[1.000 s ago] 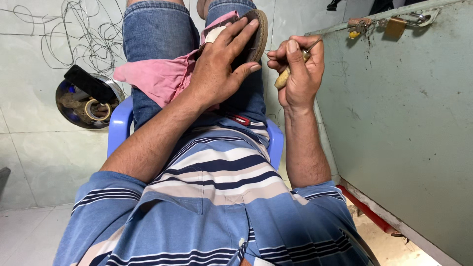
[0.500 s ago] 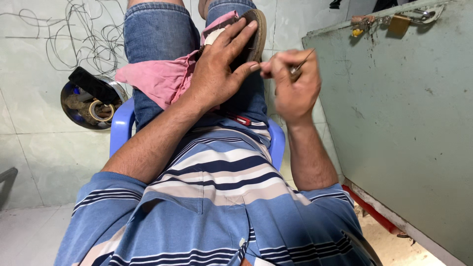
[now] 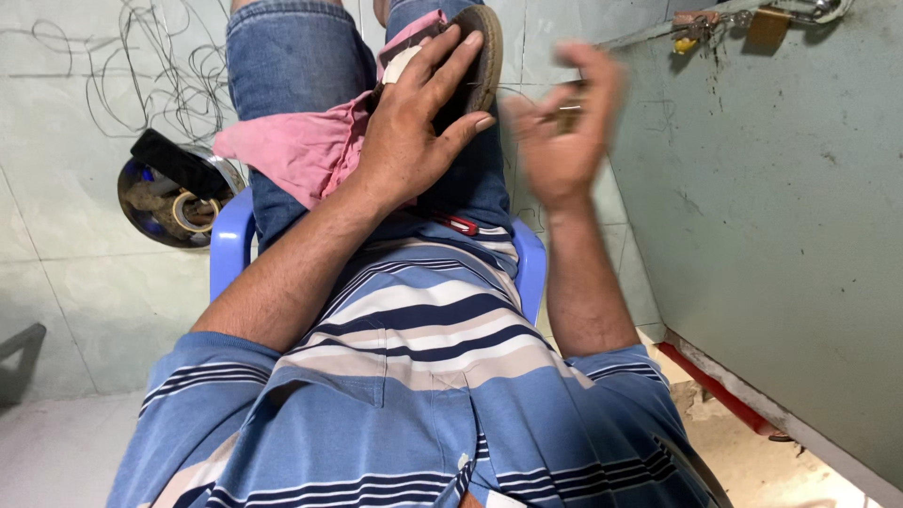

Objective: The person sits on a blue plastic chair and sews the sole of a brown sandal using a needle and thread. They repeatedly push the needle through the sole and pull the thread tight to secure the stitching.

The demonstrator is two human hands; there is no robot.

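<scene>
Sandal (image 3: 484, 56) is pinned on the lap by the spread left hand (image 3: 414, 132); blurred right hand (image 3: 564, 141) is closed on a small tool (image 3: 567, 118); fingers could be jabbed if it slips

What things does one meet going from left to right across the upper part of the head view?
Round bowl of odds and ends → pink cloth → left hand lying flat on the sandal sole → blurred right hand → brass padlock on the grey door.
</scene>
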